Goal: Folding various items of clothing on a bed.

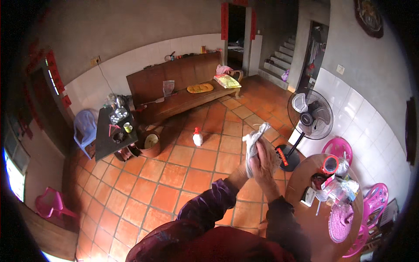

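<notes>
A greyish-white cloth (252, 146) is bunched up between my two hands, above the tiled floor. My right hand (263, 167) grips it from the right, fingers wrapped round the folds. On the other side my left hand (238, 176) presses against the cloth's lower part, closed on it; its fingers are mostly hidden behind the cloth. One end of the cloth sticks up past my fingers. Beyond my hands, a white bottle with a red top (197, 138) stands upright on the floor, apart from them.
A standing fan (307, 118) is ahead on the right, by a round wooden table (295, 179) with bags and a pink woven mat (341, 222). Pink plastic chairs (376, 202) line the right wall. A wooden bench (174, 109), dark table (104, 142) and bucket (150, 148) stand farther off.
</notes>
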Motion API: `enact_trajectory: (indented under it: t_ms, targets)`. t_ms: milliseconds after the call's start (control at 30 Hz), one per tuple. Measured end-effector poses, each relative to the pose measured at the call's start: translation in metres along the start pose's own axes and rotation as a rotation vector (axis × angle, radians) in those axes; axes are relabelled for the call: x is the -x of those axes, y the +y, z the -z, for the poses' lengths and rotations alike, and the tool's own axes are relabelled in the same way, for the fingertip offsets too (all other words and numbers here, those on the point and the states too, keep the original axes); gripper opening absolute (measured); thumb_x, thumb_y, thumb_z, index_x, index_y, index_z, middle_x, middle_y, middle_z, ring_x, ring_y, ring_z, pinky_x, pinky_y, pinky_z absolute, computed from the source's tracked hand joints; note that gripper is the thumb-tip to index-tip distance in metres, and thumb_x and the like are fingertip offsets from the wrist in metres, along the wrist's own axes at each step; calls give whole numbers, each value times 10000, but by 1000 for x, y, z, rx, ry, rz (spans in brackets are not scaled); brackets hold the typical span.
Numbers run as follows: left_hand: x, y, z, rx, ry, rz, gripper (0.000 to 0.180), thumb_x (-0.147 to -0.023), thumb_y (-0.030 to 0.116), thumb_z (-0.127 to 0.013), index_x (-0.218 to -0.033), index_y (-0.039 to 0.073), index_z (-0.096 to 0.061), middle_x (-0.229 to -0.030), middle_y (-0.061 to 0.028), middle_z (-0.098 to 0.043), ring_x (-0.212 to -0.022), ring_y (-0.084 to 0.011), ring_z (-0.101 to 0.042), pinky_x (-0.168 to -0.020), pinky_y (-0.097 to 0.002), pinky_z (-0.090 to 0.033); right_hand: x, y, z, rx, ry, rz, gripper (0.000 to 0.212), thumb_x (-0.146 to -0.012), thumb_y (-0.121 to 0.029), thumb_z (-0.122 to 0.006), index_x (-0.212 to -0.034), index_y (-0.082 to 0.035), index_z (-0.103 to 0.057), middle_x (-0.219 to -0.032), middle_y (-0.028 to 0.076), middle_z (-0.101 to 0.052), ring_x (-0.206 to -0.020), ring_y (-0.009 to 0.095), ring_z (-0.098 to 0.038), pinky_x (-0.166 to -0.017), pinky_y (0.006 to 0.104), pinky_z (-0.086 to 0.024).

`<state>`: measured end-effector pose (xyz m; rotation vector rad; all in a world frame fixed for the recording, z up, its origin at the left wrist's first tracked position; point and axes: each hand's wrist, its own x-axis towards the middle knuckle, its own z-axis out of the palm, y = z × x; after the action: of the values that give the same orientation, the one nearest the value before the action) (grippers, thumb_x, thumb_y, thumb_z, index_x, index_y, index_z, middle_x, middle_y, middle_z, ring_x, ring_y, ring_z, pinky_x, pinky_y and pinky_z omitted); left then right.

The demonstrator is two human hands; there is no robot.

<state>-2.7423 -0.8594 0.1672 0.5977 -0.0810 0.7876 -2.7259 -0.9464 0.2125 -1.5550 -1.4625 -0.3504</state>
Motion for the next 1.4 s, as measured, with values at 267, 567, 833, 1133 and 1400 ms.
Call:
enact_trajectory:
  t_ms: [267,567,833,1133,1400]
  targets:
    - [35,-18,-13,-267,-347,-12,317,-897,317,-408,-1119,92,-412,-1034,-39,-498,-960,-190,-497,-835,-326,-411,-10,15,24,116,-12,-141,235,-828,-239,-491,-930,-43,-571,-857,122,-586,-802,280,-564,-710,383,-431]
    - [44,47,-61,-932,-569,161,567,-913,487,-252,-1245,50,-394,-1249,-112,-440,-1030,-213,-491,-915,-371,-357,-22,90,86,-1686,-52,-394,309,-883,-304,-423,-1006,-44,-534,-884,85,-596,-744,225,-581,-691,338,-479]
    - [21,6,-124,376,-304,141,610,-882,550,-220,-1277,96,-321,-1231,-162,-419,-1136,-336,-406,-996,-437,-263,19,-19,68,-332,338,-368,496,-907,-364,-347,-1281,-41,-305,-1277,130,-376,-1152,274,-397,-968,391,-326]
    - [-33,-37,-111,-4,269,-53,635,-888,498,-343,-1308,34,-234,-1249,-159,-380,-963,-243,-499,-787,-371,-417,58,-18,47,-1343,317,-848,465,-928,-377,-335,-1269,-60,-328,-1234,81,-415,-1127,206,-415,-947,345,-340]
    - [-15,-70,-62,-782,363,-619,387,-832,217,-526,-1133,-6,-428,-1089,-164,-474,-941,-237,-508,-787,-364,-414,79,-2,31,-496,283,-768,436,-829,-252,-492,-1140,35,-386,-1035,183,-471,-953,287,-472,-834,387,-381]
